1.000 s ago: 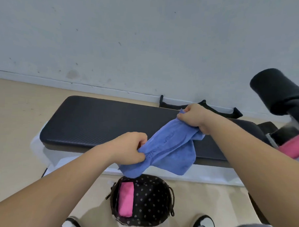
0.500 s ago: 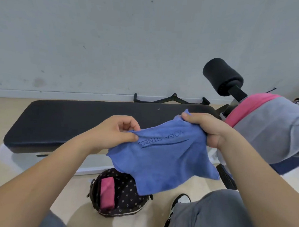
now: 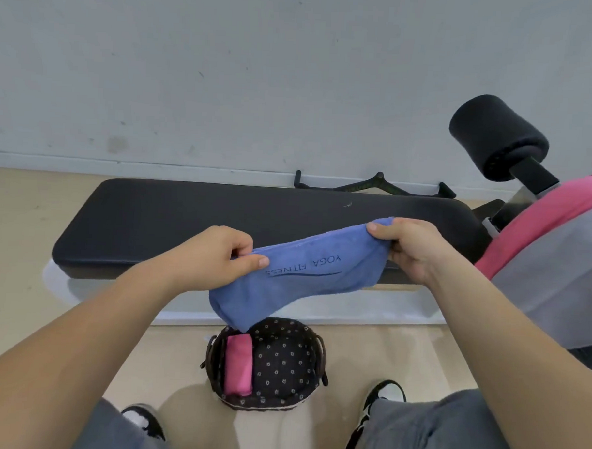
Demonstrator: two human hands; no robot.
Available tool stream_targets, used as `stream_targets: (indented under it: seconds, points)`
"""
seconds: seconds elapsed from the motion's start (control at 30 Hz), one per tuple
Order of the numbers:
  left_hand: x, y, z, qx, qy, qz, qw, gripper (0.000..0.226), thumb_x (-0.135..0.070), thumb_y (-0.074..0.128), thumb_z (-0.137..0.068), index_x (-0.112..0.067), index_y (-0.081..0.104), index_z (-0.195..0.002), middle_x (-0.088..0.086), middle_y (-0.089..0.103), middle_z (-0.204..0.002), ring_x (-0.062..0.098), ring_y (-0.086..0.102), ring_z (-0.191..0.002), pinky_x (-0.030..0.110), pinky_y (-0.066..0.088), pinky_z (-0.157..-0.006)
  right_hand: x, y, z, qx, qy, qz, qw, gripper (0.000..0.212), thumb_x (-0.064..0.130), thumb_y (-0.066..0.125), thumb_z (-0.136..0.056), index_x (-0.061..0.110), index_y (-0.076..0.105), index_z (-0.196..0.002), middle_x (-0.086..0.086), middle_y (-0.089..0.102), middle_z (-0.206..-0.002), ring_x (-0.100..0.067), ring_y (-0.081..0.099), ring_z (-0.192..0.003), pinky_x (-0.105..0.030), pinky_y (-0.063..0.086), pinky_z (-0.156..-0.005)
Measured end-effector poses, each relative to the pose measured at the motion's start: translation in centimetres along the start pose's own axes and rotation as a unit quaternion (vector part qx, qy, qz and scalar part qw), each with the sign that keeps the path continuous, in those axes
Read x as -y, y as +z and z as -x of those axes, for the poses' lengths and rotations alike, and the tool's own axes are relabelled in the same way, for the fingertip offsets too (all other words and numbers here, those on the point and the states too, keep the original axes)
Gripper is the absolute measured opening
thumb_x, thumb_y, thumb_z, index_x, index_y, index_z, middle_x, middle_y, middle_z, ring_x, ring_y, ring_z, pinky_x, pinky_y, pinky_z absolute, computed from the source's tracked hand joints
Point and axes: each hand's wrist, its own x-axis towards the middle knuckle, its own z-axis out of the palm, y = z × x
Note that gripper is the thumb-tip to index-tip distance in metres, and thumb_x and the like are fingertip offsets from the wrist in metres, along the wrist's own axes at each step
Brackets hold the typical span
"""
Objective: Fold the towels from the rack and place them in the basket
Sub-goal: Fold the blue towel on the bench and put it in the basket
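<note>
A blue towel (image 3: 306, 275) printed "YOGA FITNESS" hangs stretched between my hands above the front edge of a black padded bench (image 3: 193, 216). My left hand (image 3: 215, 254) pinches its left top corner between thumb and fingers. My right hand (image 3: 409, 246) grips the right top corner. The towel's lower part droops toward a dark dotted basket (image 3: 289, 353) on the floor between my feet. A folded pink towel (image 3: 238, 369) lies in the basket's left side. More towels, pink (image 3: 545, 221) and grey (image 3: 563, 280), hang at the right edge.
The bench runs along a pale wall. A black foam roller pad (image 3: 498, 138) on a bar sticks up at the right. A black cable-handle (image 3: 374, 187) lies on the floor behind the bench. My shoes (image 3: 382, 394) flank the basket on the tan floor.
The towel has been drawn out into a flatter, narrower band between my hands, with its lower edge raised. My view has tipped down, so the basket sits centred between my feet.
</note>
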Motion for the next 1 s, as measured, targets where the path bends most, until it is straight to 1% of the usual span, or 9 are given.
stream_targets:
  seconds: [0.1, 0.2, 0.27, 0.37, 0.5, 0.6, 0.77, 0.87, 1.0]
  points:
    - [0.6, -0.5, -0.6, 0.005, -0.027, 0.005, 1.0, 0.053, -0.048, 0.073, -0.09, -0.016, 0.044, -0.058, -0.007, 0.039, -0.054, 0.011, 0.033, -0.051, 0.027, 0.032, -0.053, -0.9, 0.4, -0.6, 0.027, -0.007, 0.012, 1.0, 0.023, 0.0, 0.08, -0.08, -0.002, 0.076, -0.102, -0.018, 0.077, -0.101, -0.03, 0.073, -0.093, -0.039, 0.059, -0.084]
    - [1.3, -1.0, -1.0, 0.024, -0.047, -0.007, 0.999, 0.05, -0.044, 0.086, -0.079, -0.013, 0.051, -0.06, -0.008, 0.045, -0.054, 0.01, 0.038, -0.051, 0.025, 0.036, -0.05, -1.1, 0.8, -1.2, 0.047, -0.014, 0.017, 0.999, 0.024, -0.001, 0.079, -0.08, -0.003, 0.075, -0.103, -0.018, 0.076, -0.097, -0.029, 0.072, -0.09, -0.039, 0.058, -0.084]
    - [1.9, -1.2, -1.2, 0.031, -0.043, -0.044, 0.998, 0.037, -0.033, 0.089, -0.073, -0.015, 0.057, -0.067, -0.008, 0.057, -0.065, 0.012, 0.048, -0.057, 0.028, 0.044, -0.054, -0.9, 1.1, -1.7, 0.047, -0.015, 0.014, 0.999, 0.017, -0.002, 0.08, -0.079, 0.002, 0.077, -0.096, -0.016, 0.076, -0.093, -0.029, 0.072, -0.087, -0.039, 0.058, -0.083]
    - [2.5, -1.5, -1.3, 0.029, -0.044, -0.083, 0.995, 0.023, -0.023, 0.084, -0.077, -0.024, 0.061, -0.071, -0.008, 0.062, -0.079, 0.015, 0.057, -0.07, 0.03, 0.048, -0.061, -0.7, 1.2, -2.1, 0.031, -0.019, 0.028, 0.999, 0.016, -0.002, 0.082, -0.076, 0.006, 0.077, -0.089, -0.014, 0.077, -0.091, -0.028, 0.073, -0.088, -0.042, 0.058, -0.086]
    - [3.2, -2.3, -1.1, -0.003, -0.078, 0.0, 0.997, 0.018, -0.026, 0.082, -0.083, -0.021, 0.066, -0.076, -0.005, 0.065, -0.076, 0.01, 0.056, -0.062, 0.018, 0.046, -0.05, -0.7, 0.6, -2.5, 0.01, -0.021, 0.039, 0.999, 0.018, -0.002, 0.083, -0.077, 0.006, 0.077, -0.092, -0.012, 0.077, -0.09, -0.027, 0.073, -0.089, -0.039, 0.059, -0.084]
    - [3.2, -2.7, -0.8, -0.035, -0.078, 0.034, 0.996, 0.017, -0.029, 0.082, -0.086, -0.02, 0.068, -0.08, -0.006, 0.069, -0.079, 0.008, 0.059, -0.066, 0.018, 0.046, -0.055, -0.8, 0.4, -2.3, 0.002, -0.023, 0.042, 0.999, 0.02, -0.004, 0.079, -0.081, 0.007, 0.076, -0.097, -0.011, 0.075, -0.093, -0.027, 0.071, -0.091, -0.037, 0.058, -0.086]
    - [3.4, -3.0, -0.7, -0.102, -0.097, 0.026, 0.99, 0.024, -0.033, 0.081, -0.087, -0.016, 0.066, -0.077, -0.003, 0.066, -0.077, 0.014, 0.056, -0.068, 0.027, 0.042, -0.06, -0.8, 0.3, -1.8, 0.03, -0.066, 0.175, 0.982, 0.019, 0.005, 0.077, -0.088, 0.016, 0.078, -0.104, -0.007, 0.075, -0.109, -0.023, 0.069, -0.102, -0.037, 0.056, -0.088]
    - [3.5, -3.4, -0.4, -0.142, -0.112, 0.05, 0.982, 0.023, -0.031, 0.084, -0.083, -0.016, 0.068, -0.075, -0.002, 0.067, -0.074, 0.016, 0.057, -0.067, 0.029, 0.043, -0.06, -0.3, 0.6, -1.0, 0.057, -0.096, 0.259, 0.959, 0.009, 0.009, 0.073, -0.092, 0.013, 0.079, -0.097, -0.006, 0.077, -0.099, -0.019, 0.069, -0.089, -0.032, 0.055, -0.077]
    - [2.9, -3.9, 0.1, -0.176, -0.108, 0.099, 0.973, 0.015, -0.022, 0.084, -0.084, -0.018, 0.07, -0.08, 0.0, 0.069, -0.076, 0.015, 0.058, -0.065, 0.027, 0.045, -0.061, 0.7, 0.6, 0.5, 0.016, -0.157, 0.33, 0.931, 0.006, 0.017, 0.08, -0.087, 0.015, 0.074, -0.086, -0.005, 0.074, -0.087, -0.017, 0.062, -0.077, -0.029, 0.05, -0.067]
